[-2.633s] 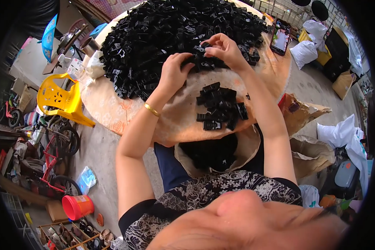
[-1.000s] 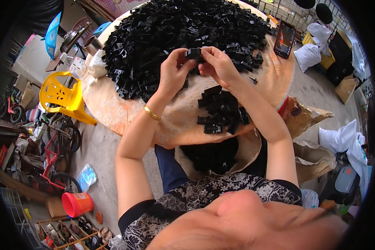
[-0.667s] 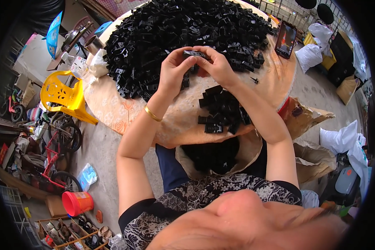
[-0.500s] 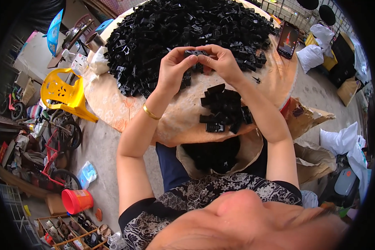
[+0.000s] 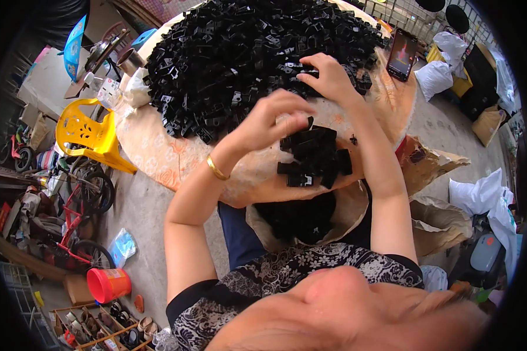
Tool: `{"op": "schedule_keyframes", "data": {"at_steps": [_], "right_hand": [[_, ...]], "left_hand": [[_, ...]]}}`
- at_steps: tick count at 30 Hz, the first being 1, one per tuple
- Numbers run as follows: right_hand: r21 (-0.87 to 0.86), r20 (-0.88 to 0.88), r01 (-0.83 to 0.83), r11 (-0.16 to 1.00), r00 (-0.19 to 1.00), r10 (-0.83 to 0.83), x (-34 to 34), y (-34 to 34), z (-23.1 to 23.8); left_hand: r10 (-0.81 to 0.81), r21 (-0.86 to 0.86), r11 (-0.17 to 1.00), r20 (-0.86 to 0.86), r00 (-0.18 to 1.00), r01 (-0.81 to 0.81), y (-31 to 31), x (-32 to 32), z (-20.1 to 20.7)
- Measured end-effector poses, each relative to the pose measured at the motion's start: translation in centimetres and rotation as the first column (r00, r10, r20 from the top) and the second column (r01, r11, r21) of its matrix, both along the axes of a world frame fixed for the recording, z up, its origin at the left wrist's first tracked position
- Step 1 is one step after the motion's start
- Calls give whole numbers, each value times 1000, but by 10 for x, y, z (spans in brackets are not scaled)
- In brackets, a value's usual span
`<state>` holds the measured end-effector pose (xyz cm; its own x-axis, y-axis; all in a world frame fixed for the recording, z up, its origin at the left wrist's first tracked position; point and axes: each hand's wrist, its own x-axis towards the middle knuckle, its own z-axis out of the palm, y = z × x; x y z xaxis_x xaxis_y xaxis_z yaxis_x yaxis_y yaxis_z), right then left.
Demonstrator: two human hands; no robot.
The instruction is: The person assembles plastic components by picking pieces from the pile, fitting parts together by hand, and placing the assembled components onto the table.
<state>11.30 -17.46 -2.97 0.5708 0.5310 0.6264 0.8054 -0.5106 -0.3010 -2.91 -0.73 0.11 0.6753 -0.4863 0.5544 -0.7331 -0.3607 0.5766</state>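
Over floral cloth (image 5: 152, 143), heaped blocky black plastic pieces (image 5: 234, 50), right hand (image 5: 332, 82), grip apart, left hand (image 5: 269, 121), grip unclear

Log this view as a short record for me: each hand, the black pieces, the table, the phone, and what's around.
Left hand: blurred, next to the small heap; its grip can't be made out
Right hand: thumb and forefinger apart at the large pile; contact unclear
Large pile: black pieces across much of the table
Small heap: black pieces near the person
Table: floral peach cover
Phone: right side, screen lit
Open sack: below the near edge, dark contents
Left side: yellow chair, red bucket
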Motion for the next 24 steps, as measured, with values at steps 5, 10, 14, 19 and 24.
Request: {"op": "schedule_keyframes", "data": {"at_steps": [5, 10, 14, 19, 24], "right_hand": [[5, 138, 173, 985, 975, -171, 18, 11, -13], [-130, 78, 186, 974, 981, -177, 21, 8, -8], [372, 106, 58, 927, 989, -105, 6, 7, 13], [925, -328, 40, 378, 585, 741, -40, 24, 29], [698, -368, -167, 696, 751, 549, -53, 34, 13]], "left_hand": [[385, 274, 795, 460, 800, -541, 9, 33, -33], [428, 457, 731, 272, 862, -507, 10, 40, -36], [512, -11, 852, -190, 838, -524, 13, 38, -32], [-211, -663, 669, -603, 769, -336, 19, 37, -28], [-215, -731, 584, -560, 800, -354, 13, 30, -22]]}}
